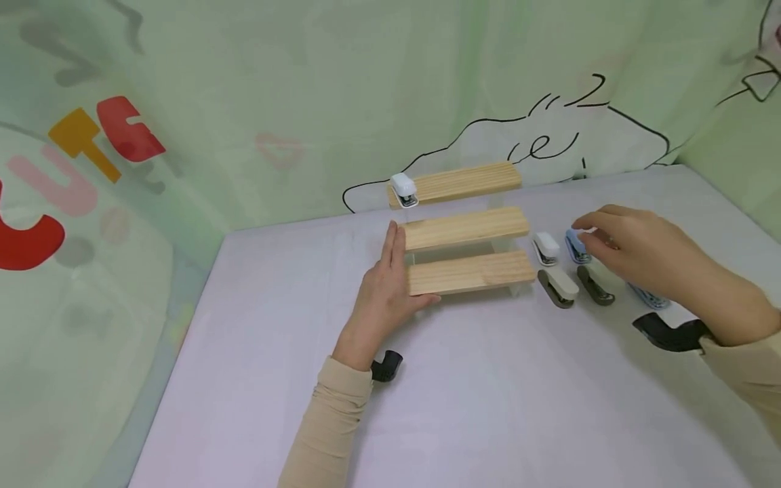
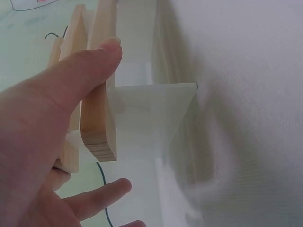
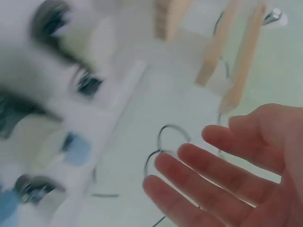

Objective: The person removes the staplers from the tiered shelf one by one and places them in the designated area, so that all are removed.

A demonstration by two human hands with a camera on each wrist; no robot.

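My left hand (image 1: 383,288) holds the left end of a three-tier wooden step stand (image 1: 470,271). Its thumb (image 2: 102,56) lies across the front slat, and two fingers stretch up along the slat ends. A white mini stapler (image 1: 404,190) sits on the left end of the top slat. Over a blue mini stapler (image 1: 576,246) hovers my right hand (image 1: 634,244); the right wrist view shows its fingers (image 3: 208,189) extended with nothing in them. Around it on the table are a white stapler (image 1: 546,249), two grey-and-white staplers (image 1: 558,288) and another blue stapler (image 1: 649,296), partly hidden by the right forearm.
Black curved pieces (image 1: 387,366) show beside both wrists. A printed curtain (image 1: 342,102) hangs behind and to the left of the table (image 1: 262,366), which has a white cover. Clear-looking side supports (image 2: 151,101) carry the stand's slats.
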